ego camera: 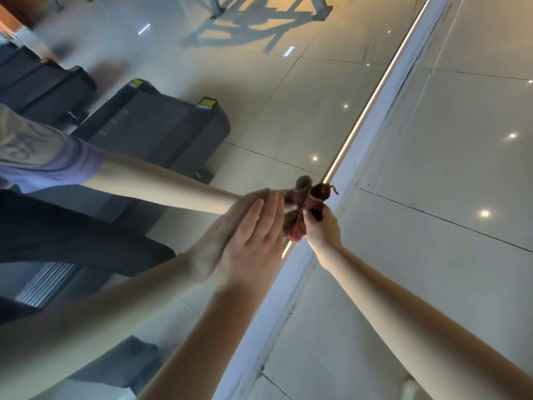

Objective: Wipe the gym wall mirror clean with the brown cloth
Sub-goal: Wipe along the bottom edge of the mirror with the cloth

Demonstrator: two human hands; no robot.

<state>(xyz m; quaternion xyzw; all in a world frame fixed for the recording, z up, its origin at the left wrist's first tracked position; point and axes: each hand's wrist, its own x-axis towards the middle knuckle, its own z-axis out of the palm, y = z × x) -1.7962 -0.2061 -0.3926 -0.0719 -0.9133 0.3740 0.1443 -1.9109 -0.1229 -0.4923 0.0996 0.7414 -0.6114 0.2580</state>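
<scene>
The wall mirror (178,53) fills the left half of the view and meets the floor along a bright metal strip. My left hand (253,232) lies flat against the glass with its fingers straight, low on the mirror near its bottom edge. My right hand (320,226) grips the bunched brown cloth (315,199) and presses it on the glass right at that edge. Both hands and the cloth show doubled as reflections in the mirror.
A pale baseboard strip (383,111) runs diagonally between the mirror and the glossy tiled floor (461,168). Reflected in the glass are dark treadmills (161,125), a metal frame and my own body. My shoe (415,388) shows at the bottom right.
</scene>
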